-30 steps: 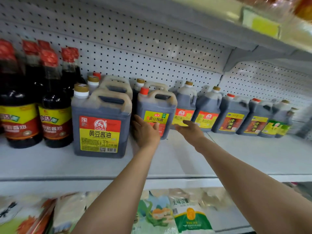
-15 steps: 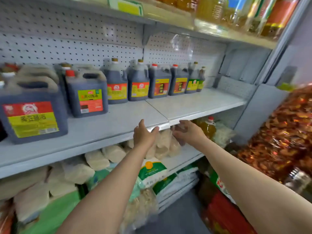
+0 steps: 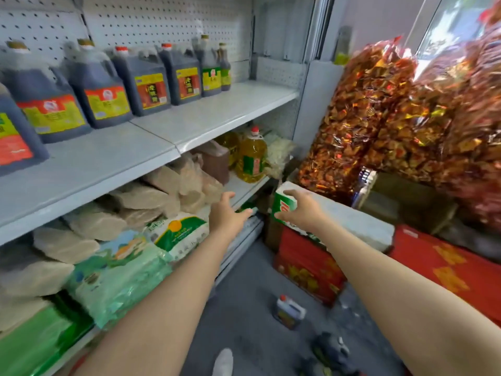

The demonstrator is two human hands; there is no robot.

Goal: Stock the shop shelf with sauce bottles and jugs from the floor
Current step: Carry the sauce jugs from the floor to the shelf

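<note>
While both hands (image 3: 230, 213) (image 3: 299, 210) reach out empty, fingers spread, one jug (image 3: 288, 312) stands on the floor (image 3: 244, 308).
Dark sauce jugs (image 3: 146, 82) line the shelf's (image 3: 189, 126) back edge.

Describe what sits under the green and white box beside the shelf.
The green and white box rests on a red carton, which stands on the grey floor. The right hand covers part of the box; the cartons' contents cannot be seen.

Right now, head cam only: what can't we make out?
- Jug on the floor: small and blurred, label unreadable.
- Leftmost sauce jug: cut by the left edge.
- Green-and-white box: right hand covers its front.
- Dark object on the floor: blurred, unidentifiable.
- Shelf jug labels: motion blur, text illegible.
</note>
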